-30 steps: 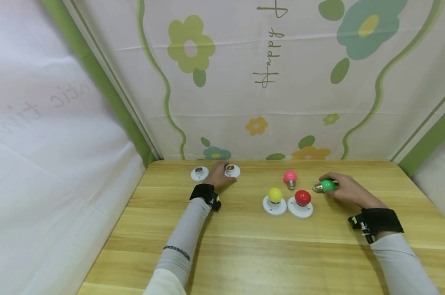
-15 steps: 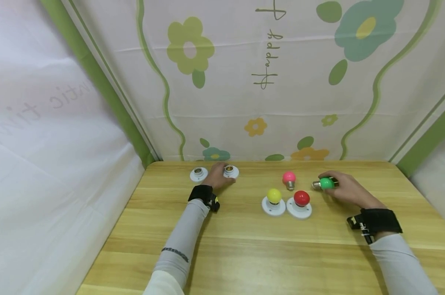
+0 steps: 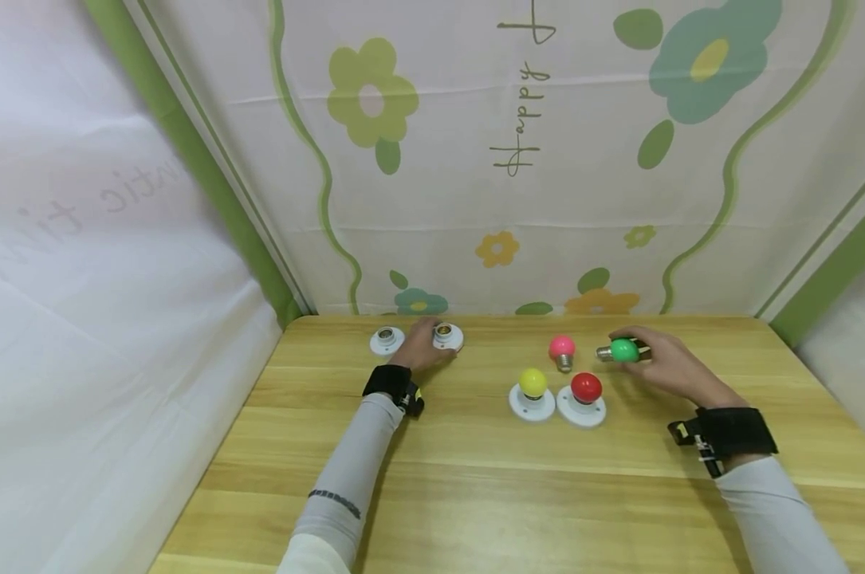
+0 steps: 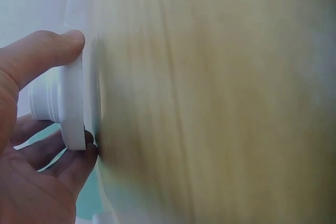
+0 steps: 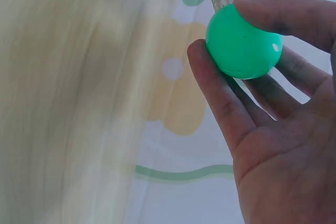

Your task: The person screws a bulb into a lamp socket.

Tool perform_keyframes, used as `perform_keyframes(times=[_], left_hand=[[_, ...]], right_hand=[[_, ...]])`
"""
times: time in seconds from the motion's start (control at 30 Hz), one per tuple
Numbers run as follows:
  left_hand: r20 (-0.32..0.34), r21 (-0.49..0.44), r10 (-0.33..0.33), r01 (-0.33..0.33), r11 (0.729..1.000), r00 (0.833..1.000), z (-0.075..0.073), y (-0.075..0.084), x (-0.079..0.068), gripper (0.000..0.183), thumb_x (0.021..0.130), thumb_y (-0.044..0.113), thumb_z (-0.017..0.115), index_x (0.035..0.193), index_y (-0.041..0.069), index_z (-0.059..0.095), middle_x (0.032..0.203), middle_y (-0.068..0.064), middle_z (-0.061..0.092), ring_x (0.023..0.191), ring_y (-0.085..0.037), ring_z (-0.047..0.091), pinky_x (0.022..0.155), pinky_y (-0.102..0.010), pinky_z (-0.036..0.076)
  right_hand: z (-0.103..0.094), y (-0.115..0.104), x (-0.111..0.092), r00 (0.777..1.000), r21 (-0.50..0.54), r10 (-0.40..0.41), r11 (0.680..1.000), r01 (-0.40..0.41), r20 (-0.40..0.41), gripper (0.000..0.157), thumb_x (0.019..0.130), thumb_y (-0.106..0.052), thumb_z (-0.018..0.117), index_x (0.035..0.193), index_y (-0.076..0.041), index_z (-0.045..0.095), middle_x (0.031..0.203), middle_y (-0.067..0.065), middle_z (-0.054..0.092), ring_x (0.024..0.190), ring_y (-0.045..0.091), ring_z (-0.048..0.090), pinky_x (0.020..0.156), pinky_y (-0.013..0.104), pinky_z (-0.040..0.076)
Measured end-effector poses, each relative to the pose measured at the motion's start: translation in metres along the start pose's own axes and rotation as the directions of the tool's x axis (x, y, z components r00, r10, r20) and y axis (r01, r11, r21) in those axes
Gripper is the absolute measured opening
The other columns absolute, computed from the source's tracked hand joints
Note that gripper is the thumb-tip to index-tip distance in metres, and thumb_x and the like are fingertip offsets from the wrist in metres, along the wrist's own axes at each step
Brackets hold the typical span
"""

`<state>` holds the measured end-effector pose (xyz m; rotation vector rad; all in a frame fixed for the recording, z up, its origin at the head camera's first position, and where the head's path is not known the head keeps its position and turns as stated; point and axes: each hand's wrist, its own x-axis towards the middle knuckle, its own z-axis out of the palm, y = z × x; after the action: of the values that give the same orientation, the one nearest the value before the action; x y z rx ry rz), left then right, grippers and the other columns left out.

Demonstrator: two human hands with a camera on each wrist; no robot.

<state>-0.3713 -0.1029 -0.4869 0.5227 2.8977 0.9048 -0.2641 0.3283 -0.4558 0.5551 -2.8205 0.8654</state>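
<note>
My left hand (image 3: pixel 421 348) grips a round white lamp holder (image 3: pixel 447 336) by its base near the table's back edge. In the left wrist view the thumb lies on one side of the holder's base (image 4: pixel 73 103) and fingers on the other, close over the wood. With my right hand (image 3: pixel 672 367) I hold a green light bulb (image 3: pixel 624 351), its metal screw end pointing left. The right wrist view shows thumb and fingers around the green globe (image 5: pixel 242 45). A second lamp holder (image 3: pixel 387 341) with a bare socket sits just left of my left hand.
A pink bulb (image 3: pixel 563 349) lies loose on the wooden table (image 3: pixel 475 494). In front of it, a yellow bulb (image 3: pixel 533 383) and a red bulb (image 3: pixel 586 388) stand upright in white holders side by side. A printed curtain (image 3: pixel 432 159) rises behind the table.
My right hand has moved slightly up and left with the green bulb in its fingers. The left hand keeps its grip on the lamp holder, almost unmoved.
</note>
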Motion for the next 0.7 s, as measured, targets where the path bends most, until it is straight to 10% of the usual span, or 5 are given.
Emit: perform_keyframes(times=[0.7], left_hand=[[-0.026,-0.007,0.090,-0.090,0.996,0.996,-0.003,0.001,-0.014,0.076,0.080,0.039,0.077,0.139,0.003,0.046,0.142,-0.014,0.043,0.123,-0.028,0.045,0.103,-0.042,0.042]], right_hand=[[-0.001,-0.038,0.008,0.987,-0.051,-0.145,0.989,0.141,-0.067,0.049,0.086,-0.022,0.073,0.130,-0.007,0.055,0.123,0.018,0.059,0.101,0.031,0.057,0.080,0.055,0.051]])
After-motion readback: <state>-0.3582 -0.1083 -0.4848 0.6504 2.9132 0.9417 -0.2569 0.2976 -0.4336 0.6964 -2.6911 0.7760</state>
